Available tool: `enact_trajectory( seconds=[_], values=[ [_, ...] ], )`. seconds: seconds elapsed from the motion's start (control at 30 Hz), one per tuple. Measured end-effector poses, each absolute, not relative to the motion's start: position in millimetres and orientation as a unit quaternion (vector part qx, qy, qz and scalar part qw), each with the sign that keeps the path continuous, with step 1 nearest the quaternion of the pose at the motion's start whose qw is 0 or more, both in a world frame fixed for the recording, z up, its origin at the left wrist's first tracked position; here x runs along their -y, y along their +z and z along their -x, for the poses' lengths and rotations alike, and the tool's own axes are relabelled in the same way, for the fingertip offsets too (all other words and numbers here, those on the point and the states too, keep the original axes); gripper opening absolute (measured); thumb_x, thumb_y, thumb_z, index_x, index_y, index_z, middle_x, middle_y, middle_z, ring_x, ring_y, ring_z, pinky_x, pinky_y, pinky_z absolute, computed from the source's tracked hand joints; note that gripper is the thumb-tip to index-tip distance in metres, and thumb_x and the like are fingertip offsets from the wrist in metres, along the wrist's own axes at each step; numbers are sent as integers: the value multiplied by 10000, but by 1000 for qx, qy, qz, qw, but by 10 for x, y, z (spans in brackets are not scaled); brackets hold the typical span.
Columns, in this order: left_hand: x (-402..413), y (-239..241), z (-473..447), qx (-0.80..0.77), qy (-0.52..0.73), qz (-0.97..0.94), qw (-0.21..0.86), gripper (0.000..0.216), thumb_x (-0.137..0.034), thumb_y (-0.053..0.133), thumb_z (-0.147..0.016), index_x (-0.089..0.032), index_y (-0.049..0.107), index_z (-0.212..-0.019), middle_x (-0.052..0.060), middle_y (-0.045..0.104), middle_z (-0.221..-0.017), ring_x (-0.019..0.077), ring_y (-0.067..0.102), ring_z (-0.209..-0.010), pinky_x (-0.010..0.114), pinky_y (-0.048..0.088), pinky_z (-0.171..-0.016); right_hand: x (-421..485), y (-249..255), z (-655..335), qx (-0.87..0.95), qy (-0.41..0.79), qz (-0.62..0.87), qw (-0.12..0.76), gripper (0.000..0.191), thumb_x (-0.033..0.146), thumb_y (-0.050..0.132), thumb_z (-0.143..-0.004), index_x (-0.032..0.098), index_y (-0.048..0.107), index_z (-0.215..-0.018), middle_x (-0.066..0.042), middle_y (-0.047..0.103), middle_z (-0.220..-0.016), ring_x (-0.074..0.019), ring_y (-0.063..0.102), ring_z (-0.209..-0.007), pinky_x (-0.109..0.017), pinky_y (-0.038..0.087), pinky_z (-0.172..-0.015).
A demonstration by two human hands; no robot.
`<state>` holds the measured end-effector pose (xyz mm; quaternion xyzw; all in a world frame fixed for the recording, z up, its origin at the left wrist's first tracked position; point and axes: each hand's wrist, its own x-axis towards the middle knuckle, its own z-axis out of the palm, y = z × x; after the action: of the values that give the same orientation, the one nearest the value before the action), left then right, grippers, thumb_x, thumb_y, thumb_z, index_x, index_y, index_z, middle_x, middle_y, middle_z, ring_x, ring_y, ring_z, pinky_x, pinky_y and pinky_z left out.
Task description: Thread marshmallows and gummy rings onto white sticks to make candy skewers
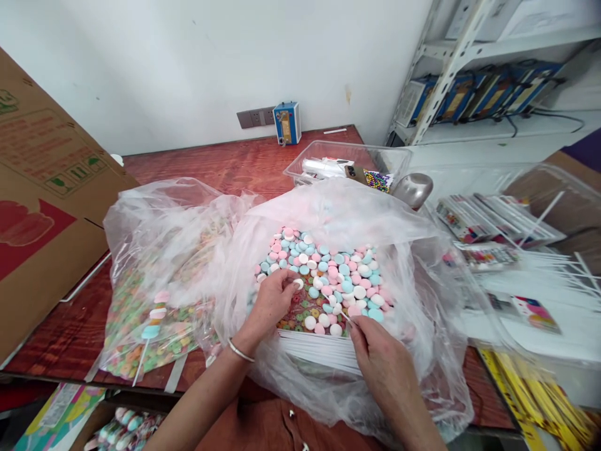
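Broadly, a red-brown wooden surface (225, 166) is seen, with a large cardboard box (42, 207) leaned over its left side. Most of the middle is taken up by an open clear plastic bag (413, 282), in which a heap of disc candies (328, 269) in pink, blue and white is spread over coloured ring candies. A second bag (141, 250) of ring candies is laid just beside it on the left, with a candy skewer (153, 316) resting on it. A bundle of white sticks (319, 354) is laid across the near edge of the open bag, between the two hands. The left hand (270, 304), with a bangle at its wrist, is set inside the bag, its grip narrowed on a single white candy (298, 284). The right hand (375, 357) is placed just beside the bundle, its grip pinched on one thin stick (348, 318), which is pointed toward the heap.
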<state>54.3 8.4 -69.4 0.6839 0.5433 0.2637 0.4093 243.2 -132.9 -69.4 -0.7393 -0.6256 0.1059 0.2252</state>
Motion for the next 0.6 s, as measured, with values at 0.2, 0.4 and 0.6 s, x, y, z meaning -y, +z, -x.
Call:
enact_trajectory(
  seconds=[0.2, 0.4, 0.6],
  values=[
    [-286, -701, -766, -547, 265, -739, 290, 149, -186, 574, -850, -174, 683, -952, 49, 693, -893, 187, 616, -802, 318, 462, -772, 1320, -741, -2426, 626, 108, 740, 221, 395, 389, 282, -1021, 231, 608, -863, -22, 694, -786, -190, 678, -659, -271, 406, -562],
    [-329, -724, -860, -543, 213, -789, 193, 186, -141, 572, -857, -179, 708, -977, 73, 688, -894, 222, 620, -867, 339, 450, -812, 1322, -743, -2432, 623, 107, 741, 228, 407, 390, 274, -1025, 233, 614, -865, -12, 690, -754, -188, 679, -632, -267, 407, -556],
    [-282, -753, -842, -539, 192, -803, 164, 91, -173, 601, -834, -181, 652, -909, 62, 631, -942, 201, 599, -815, 314, 447, -737, 1333, -802, -2433, 617, 126, 738, 241, 375, 373, 306, -1011, 229, 607, -840, -12, 673, -739, -194, 661, -640, -272, 395, -563]
  ],
)
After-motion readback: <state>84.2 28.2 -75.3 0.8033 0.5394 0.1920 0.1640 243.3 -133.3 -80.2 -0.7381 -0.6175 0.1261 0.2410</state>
